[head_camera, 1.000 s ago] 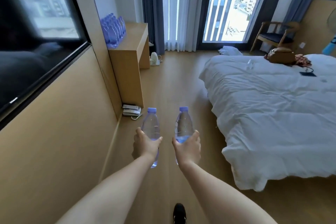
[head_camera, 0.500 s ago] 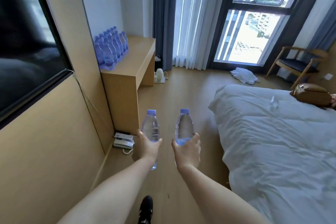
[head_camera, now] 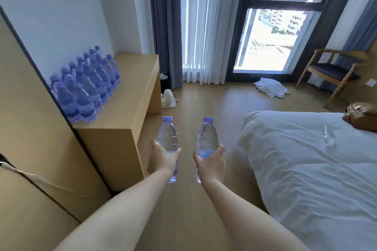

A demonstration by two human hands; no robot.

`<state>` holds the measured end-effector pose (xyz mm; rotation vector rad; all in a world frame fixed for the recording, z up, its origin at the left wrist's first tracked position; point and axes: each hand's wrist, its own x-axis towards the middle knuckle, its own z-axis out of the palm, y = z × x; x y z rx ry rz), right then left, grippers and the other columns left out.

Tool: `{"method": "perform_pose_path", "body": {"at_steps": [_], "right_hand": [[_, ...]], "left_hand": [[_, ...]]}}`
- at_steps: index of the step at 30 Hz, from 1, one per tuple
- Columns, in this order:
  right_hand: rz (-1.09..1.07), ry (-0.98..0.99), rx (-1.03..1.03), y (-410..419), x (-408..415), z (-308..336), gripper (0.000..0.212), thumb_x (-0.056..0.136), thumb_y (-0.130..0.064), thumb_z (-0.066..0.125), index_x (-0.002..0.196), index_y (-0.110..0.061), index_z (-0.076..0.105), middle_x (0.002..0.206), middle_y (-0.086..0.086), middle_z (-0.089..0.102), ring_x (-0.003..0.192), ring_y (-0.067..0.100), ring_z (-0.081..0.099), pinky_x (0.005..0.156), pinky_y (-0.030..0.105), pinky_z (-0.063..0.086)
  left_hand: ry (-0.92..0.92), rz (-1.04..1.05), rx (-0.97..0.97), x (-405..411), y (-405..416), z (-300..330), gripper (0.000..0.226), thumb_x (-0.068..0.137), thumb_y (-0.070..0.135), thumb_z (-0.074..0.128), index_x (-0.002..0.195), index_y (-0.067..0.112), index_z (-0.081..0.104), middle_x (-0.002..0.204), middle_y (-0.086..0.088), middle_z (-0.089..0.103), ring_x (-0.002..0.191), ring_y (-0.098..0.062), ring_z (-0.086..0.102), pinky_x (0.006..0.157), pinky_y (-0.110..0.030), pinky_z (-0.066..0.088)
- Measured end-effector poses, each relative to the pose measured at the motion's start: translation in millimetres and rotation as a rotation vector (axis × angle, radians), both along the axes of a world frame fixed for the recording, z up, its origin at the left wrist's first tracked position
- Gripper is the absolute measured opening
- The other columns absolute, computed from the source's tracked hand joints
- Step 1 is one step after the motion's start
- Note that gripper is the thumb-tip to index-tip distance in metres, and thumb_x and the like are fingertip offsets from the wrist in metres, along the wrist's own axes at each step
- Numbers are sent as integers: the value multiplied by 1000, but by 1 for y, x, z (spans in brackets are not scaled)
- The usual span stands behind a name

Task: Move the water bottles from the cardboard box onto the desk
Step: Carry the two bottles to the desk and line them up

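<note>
The person is carrying two water bottles toward the counter (head_camera: 130,108). This looks like the middle of the job, because a big bunch of bottles (head_camera: 87,85) already stands on the counter, close to the wall. The cardboard box cannot be seen here.

The left hand (head_camera: 163,158) is wrapped around the lower part of one bottle (head_camera: 168,140). The right hand (head_camera: 211,161) is wrapped around the lower part of the other bottle (head_camera: 207,138). Both bottles stand straight up with their purple caps on top. They are side by side but not touching.

The bottles are held out in front, over the floor (head_camera: 214,104), between the counter and the bed (head_camera: 306,169). The counter is just to the left of the left hand, and its top is a little higher than the hands.

Next, I think the hands need to lift a bit and swing left. Then they can set the bottles down on the bare wood beside the bunch, gently, so none of the standing ones get knocked over.
</note>
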<state>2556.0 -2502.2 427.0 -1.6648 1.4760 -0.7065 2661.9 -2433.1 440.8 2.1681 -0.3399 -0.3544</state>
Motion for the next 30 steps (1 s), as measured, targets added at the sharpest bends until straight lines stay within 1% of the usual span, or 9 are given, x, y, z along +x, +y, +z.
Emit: {"method": "perform_pose_path", "body": {"at_steps": [3, 7, 13, 16, 19, 22, 24, 28, 30], "right_hand": [[26, -16, 75, -51, 33, -13, 76, 76, -41, 71, 136, -14, 33, 127, 4, 54, 114, 28, 55, 91, 43, 49], [91, -66, 115, -135, 87, -30, 75, 75, -41, 71, 135, -14, 35, 128, 2, 52, 113, 28, 55, 89, 43, 50], [205, -99, 70, -263, 173, -19, 75, 74, -42, 73, 134, -13, 38, 126, 2, 52, 112, 27, 55, 90, 43, 50], [264, -97, 74, -309, 220, -12, 63, 75, -40, 72, 124, -16, 41, 117, 0, 54, 105, 26, 58, 86, 44, 51], [344, -110, 90, -338, 266, -18, 55, 76, -41, 72, 116, -20, 40, 110, -3, 55, 98, 23, 60, 79, 37, 51], [435, -109, 124, -364, 320, -28, 54, 74, -41, 73, 112, -23, 39, 106, -5, 56, 90, 18, 60, 66, 29, 44], [503, -105, 157, -381, 360, -37, 53, 73, -39, 74, 107, -27, 35, 102, -7, 57, 85, 13, 59, 61, 27, 40], [593, -105, 222, -415, 445, -43, 52, 72, -37, 76, 103, -32, 35, 83, -13, 59, 70, -1, 58, 52, 21, 38], [648, -112, 246, -431, 489, -40, 54, 73, -36, 76, 106, -33, 33, 87, -14, 58, 73, -1, 57, 53, 21, 39]], "left_hand": [[26, -5, 40, 33, -47, -14, 79, 72, 42, 77, 132, 13, 34, 127, -7, 49, 110, -33, 56, 91, -46, 49], [40, 23, 22, 82, -122, -31, 75, 72, 41, 78, 128, 14, 36, 123, -6, 52, 106, -31, 57, 89, -46, 50], [36, 108, -1, 159, -229, -22, 74, 71, 41, 79, 127, 13, 38, 123, -5, 53, 108, -27, 56, 91, -40, 48], [46, 170, -5, 199, -262, -17, 77, 73, 42, 77, 130, 12, 36, 124, -7, 54, 107, -28, 57, 83, -35, 47], [49, 225, 41, 239, -286, -19, 77, 73, 44, 75, 131, 13, 35, 123, -6, 55, 105, -28, 58, 76, -34, 43], [58, 296, 73, 289, -311, -25, 77, 74, 46, 74, 132, 15, 34, 121, -4, 56, 101, -28, 59, 71, -32, 39], [66, 319, 90, 327, -327, -33, 76, 74, 49, 72, 131, 17, 33, 118, -2, 56, 99, -28, 59, 71, -33, 41], [46, 359, 92, 414, -356, -45, 76, 71, 54, 71, 128, 19, 34, 115, 2, 57, 97, -25, 59, 73, -33, 42], [67, 364, 103, 459, -367, -43, 74, 71, 54, 70, 125, 19, 35, 111, 2, 58, 94, -25, 59, 74, -34, 43]]}}
